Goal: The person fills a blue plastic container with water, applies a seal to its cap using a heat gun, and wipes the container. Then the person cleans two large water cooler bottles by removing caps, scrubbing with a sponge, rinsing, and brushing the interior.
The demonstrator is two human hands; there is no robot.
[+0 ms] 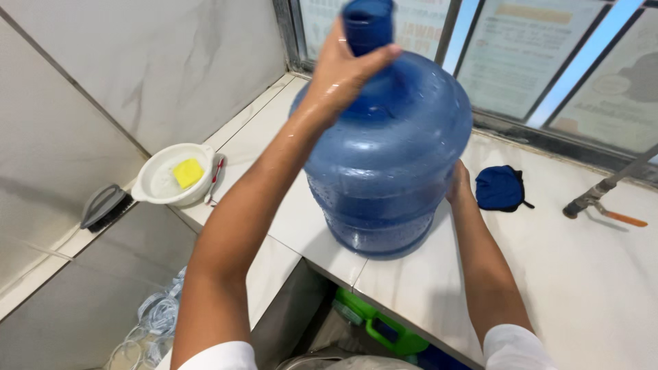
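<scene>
Blue translucent plastic, beaded with water drops, fills the middle of the frame: a large round water jug (391, 157) standing on the pale tiled bench (589, 288), its base near the bench's front edge at centre. The left hand (343, 68), wet and glistening, wraps the jug's narrow neck near the top centre of the frame, fingers (377, 56) curled round it with the thumb on the near side. The right hand (459, 183) lies against the jug's lower right flank; its fingers are mostly hidden behind the wall, so I cannot tell whether they are spread or pressed together.

The jug's long axis runs roughly upright, mouth pointing up and leaning a little away toward the window at the top of the frame, base down on the bench.

By my judgement the step in hand is steadying or turning the wet jug during a wash. Any next move calls for a firm hold at the neck and support low on the body, since the surface looks slippery.

At left, a white round basin (173, 179) holds a yellow sponge (188, 173), with a grey scrubbing brush (104, 207) beyond it. Right of the jug lies a dark blue cloth (500, 188), and a metal tap (596, 195) enters from the right edge.
</scene>
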